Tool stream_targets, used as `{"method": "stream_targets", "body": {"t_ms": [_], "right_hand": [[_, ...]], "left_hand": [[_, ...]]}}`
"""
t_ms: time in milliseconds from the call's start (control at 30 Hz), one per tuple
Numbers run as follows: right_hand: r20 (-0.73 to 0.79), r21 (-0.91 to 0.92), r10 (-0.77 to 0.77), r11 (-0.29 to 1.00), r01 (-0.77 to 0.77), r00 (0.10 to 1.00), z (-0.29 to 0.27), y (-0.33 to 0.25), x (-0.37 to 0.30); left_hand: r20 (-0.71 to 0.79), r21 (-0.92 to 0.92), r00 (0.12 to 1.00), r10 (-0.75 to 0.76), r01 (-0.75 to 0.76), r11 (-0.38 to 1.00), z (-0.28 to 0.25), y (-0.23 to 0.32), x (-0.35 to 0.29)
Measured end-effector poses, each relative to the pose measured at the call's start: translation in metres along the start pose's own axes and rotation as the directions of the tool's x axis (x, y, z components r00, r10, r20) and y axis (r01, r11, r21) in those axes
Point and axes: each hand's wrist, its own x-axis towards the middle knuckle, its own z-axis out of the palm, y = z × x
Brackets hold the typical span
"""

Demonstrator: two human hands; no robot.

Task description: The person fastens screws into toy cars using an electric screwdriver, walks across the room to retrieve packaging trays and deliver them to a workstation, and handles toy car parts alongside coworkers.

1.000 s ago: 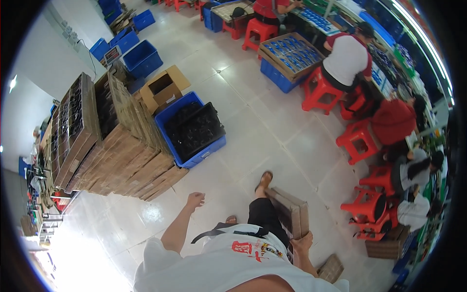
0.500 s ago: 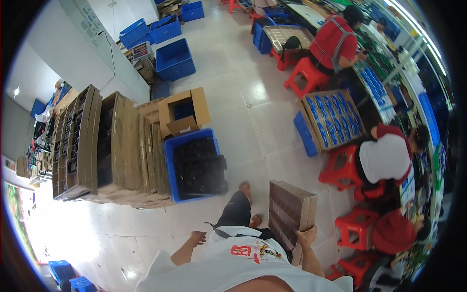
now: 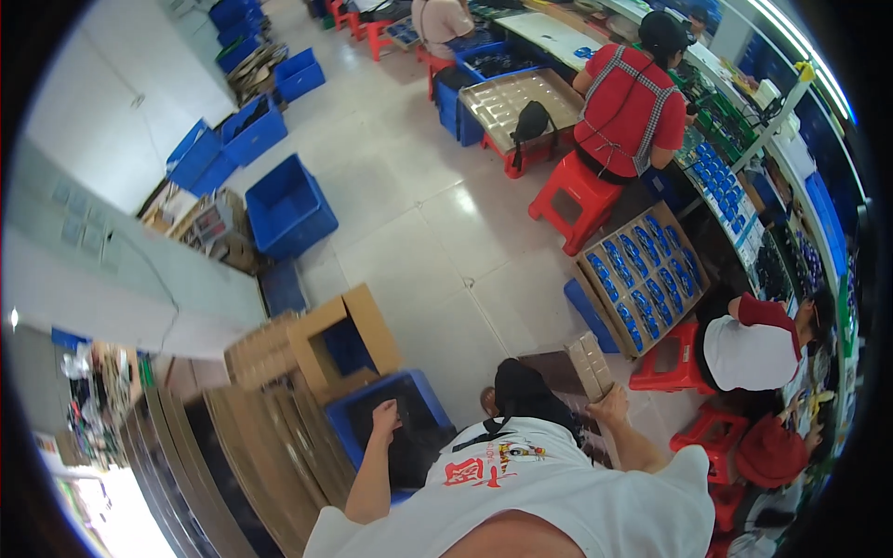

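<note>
My right hand [image 3: 609, 406] is closed on the edge of a thick brown cardboard tray [image 3: 587, 365]. The tray hangs on its side by my right leg, its broad dark face partly hidden by my shirt and leg. My left hand [image 3: 386, 418] swings free with nothing visible in it, its fingers loosely bent and apart. Below that hand stands a blue bin [image 3: 420, 383] filled with black items that I cannot make out.
Stacked cardboard trays [image 3: 265, 437] stand at the lower left, beside an opened carton [image 3: 377, 321]. A blue crate [image 3: 290, 209] sits farther ahead. On the right are a tray of blue pieces [image 3: 642, 279], red stools [image 3: 577, 200] and seated people along a workbench.
I have walked forward, so the bins, carton and stacked trays now appear lower and closer. My left hand has swung up and forward. The tray stays in my right hand.
</note>
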Motion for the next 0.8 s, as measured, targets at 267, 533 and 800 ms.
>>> {"method": "stream_targets", "body": {"t_ms": [267,533,800], "right_hand": [[0.008,0.004,-0.054,0.999,0.054,0.999,0.006,-0.224,0.167],[0.082,-0.014,-0.155,0.988,0.156,0.985,-0.067,-0.539,0.314],[0.125,-0.046,-0.396,0.913,0.404,0.91,-0.058,-0.795,0.45]], "left_hand": [[-0.137,-0.047,0.989,-0.051,0.045,0.998,-0.036,0.174,0.164],[0.045,0.252,0.97,-0.24,0.221,0.942,-0.079,0.194,0.247],[0.138,-0.26,0.911,-0.388,0.411,0.874,-0.116,0.445,0.507]]}}
